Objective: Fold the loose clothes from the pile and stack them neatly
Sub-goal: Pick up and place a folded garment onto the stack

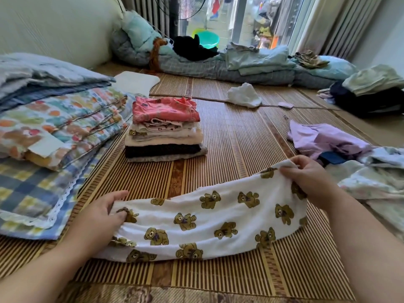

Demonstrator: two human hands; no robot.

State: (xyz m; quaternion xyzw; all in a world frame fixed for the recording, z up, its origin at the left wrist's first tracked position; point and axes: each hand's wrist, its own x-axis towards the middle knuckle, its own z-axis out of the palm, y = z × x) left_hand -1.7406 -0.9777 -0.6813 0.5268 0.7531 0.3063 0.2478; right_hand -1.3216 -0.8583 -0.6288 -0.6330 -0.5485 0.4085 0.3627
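Note:
A white garment printed with brown teddy bears [209, 221] lies stretched across the bamboo mat [236, 136] in front of me. My left hand [105, 213] grips its left end, fingers curled into the cloth. My right hand [306, 176] pinches its raised right end. Beyond it stands a stack of folded clothes [164, 130] with a pink piece on top and dark ones at the bottom. The loose pile [341, 145], lilac, blue and pale floral pieces, lies at the right.
Folded quilts and a checked blanket [43, 136] fill the left side. A white crumpled cloth [243, 95] lies mid-mat. Bedding and folded clothes [251, 62] line the far edge by the window, dark garments [369, 99] at the far right.

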